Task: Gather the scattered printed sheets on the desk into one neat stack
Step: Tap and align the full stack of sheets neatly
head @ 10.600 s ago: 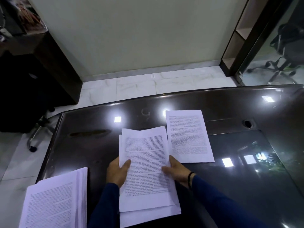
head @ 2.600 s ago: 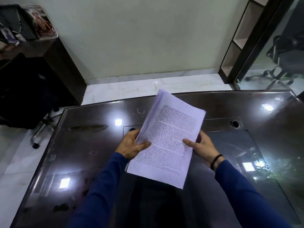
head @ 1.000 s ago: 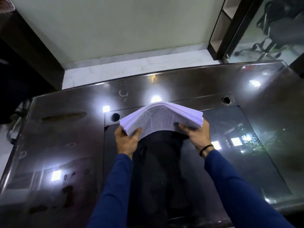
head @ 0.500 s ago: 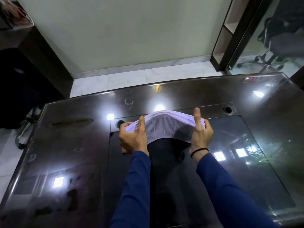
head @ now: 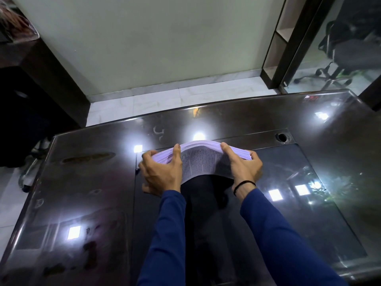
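Both hands are on the one stack of printed sheets (head: 203,162), held over the middle of the desk (head: 226,120), bowed upward in an arch so the middle humps up. Left hand (head: 161,174) grips the left end, thumb up over the top, fingers curled round the edge. Right hand (head: 244,168) does the same w/ the right end, thumb on top; there's a black band (head: 244,184) on that wrist.

Text-wise: the sheet facing the cam is dense printed paragraphs, way too small/blurry to read, no logo or heading I can make out. Desk is dark glossy w/ ceiling-light reflections and a cable hole (head: 281,137) back right. Office chair (head: 350,52) behind glass, far right.
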The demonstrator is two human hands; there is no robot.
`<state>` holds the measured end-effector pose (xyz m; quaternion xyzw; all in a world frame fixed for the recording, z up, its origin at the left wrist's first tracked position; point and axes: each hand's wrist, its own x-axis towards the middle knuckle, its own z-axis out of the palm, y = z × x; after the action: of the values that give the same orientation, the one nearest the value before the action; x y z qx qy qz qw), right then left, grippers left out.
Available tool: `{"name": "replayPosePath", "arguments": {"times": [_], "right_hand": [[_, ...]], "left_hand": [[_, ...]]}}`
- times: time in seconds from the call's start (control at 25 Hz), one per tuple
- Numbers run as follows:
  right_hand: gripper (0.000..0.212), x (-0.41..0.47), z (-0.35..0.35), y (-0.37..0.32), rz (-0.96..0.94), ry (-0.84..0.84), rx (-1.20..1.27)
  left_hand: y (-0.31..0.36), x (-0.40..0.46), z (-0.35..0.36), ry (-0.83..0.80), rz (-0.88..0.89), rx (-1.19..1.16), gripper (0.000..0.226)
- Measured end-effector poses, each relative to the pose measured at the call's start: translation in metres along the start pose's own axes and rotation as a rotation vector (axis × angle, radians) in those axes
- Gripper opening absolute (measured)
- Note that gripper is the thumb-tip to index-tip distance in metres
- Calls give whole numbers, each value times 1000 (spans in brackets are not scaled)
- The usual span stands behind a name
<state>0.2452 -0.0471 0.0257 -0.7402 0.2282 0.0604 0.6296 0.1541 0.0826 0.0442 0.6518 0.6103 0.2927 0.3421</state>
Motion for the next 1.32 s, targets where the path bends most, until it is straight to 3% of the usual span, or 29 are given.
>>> {"name": "replayPosePath", "arguments": {"times": [0.08, 0.16, 0.2, 0.28, 0.32, 0.48, 0.56, 0.76, 0.92, 1.0, 1.08, 1.16, 1.32], "right_hand": [[72, 2, -1, 0, -12, -5, -5], [68, 5, -3, 3, -21, -15, -19], [66, 4, -4, 3, -21, -25, -24], [62, 4, -6, 2, -36, -45, -12], [61, 4, -6, 2, -43, -47, 2], [61, 8, -5, 6, -34, -65, 8], [62, 8, -8, 7, -47, -93, 0], [65, 13, -18, 1, -153, -218, 32], [106, 20, -31, -7, -183, -204, 119], [122, 13, -41, -8, -74, -334, 84], [109, 6, -49, -4, 22, -635, -26], [74, 5, -50, 2, 11, -860, -115], [38, 2, -50, 3, -26, -1022, -7]], "left_hand": [[7, -7, 2, 30, 450, 242, 71], [16, -17, 13, -161, 849, 459, 80], [14, -20, 20, -295, 952, 562, 84], [9, -18, 29, -472, 1014, 715, 88], [9, -14, 33, -473, 1034, 755, 83], [13, -3, 38, -271, 1200, 781, 52], [19, 2, 36, -286, 1243, 794, 43], [42, 17, 25, -504, 1112, 736, 32], [37, 48, -11, -639, 713, 356, 26], [27, 55, -35, -777, 403, 21, 26], [9, 54, -53, -865, 137, -226, 30], [-11, 51, -64, -917, -13, -348, 39], [-42, 44, -81, -988, -103, -511, 56]]}}
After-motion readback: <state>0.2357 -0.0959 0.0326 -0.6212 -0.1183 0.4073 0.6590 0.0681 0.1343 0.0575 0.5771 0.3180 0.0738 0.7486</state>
